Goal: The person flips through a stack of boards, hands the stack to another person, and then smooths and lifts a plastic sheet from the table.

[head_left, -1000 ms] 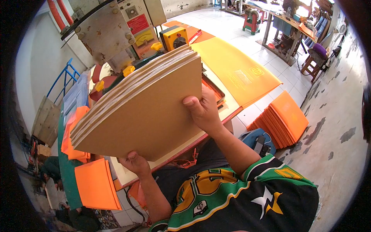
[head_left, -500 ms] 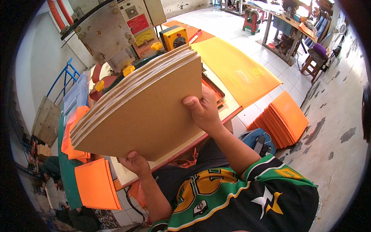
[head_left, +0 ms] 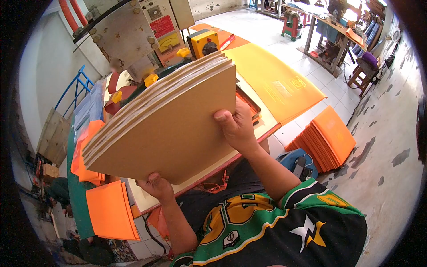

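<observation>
A thick stack of brown boards (head_left: 164,122) is tilted up in front of me, its layered edges showing along the top. My left hand (head_left: 156,187) grips the lower edge, thumb on the front face. My right hand (head_left: 235,126) is closed round the right side, its thumb also pressed to the front; the fingers behind are hidden. Beneath the boards lies a cream work surface (head_left: 267,122) with a reddish edge. Part of a dark metal frame shows just behind my right hand.
A machine with a yellow control box (head_left: 203,43) and yellow knobs (head_left: 151,80) stands behind the boards. Yellow-orange sheets (head_left: 275,84) lie at the right. Orange folders (head_left: 322,140) are piled on the floor; more orange sheets (head_left: 111,211) lie at the left. Another person (head_left: 91,251) is at lower left.
Both hands keep the same hold on the boards. The stack and the surroundings have shifted only very slightly in view, toward the right.
</observation>
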{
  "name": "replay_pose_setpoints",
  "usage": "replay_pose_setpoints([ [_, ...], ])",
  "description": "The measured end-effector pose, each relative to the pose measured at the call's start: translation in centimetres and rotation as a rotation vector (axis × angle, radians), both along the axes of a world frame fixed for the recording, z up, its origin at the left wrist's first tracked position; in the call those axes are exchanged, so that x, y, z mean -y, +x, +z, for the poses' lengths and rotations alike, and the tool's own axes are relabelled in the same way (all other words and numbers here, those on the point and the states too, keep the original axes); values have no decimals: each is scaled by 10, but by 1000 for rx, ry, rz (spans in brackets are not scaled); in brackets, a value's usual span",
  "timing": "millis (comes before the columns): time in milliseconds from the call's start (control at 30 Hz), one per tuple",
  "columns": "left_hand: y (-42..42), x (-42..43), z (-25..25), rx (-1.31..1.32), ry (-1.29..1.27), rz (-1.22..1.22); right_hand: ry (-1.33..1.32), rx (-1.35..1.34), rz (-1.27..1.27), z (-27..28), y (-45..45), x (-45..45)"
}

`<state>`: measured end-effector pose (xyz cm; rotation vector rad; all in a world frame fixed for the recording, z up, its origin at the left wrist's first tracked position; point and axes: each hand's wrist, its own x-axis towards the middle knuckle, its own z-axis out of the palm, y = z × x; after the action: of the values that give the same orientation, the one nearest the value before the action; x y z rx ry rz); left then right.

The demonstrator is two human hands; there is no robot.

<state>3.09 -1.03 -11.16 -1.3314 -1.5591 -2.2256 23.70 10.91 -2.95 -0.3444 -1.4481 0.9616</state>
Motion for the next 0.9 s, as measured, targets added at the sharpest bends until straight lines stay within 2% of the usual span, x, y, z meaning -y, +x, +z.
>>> replay_pose_setpoints([
  [267,1,3,1,32,-11,-91,16,-13,10,-1,0,0],
  [900,-11,3,-16,53,0,-95,-15,59,-16,-1,3,1],
])
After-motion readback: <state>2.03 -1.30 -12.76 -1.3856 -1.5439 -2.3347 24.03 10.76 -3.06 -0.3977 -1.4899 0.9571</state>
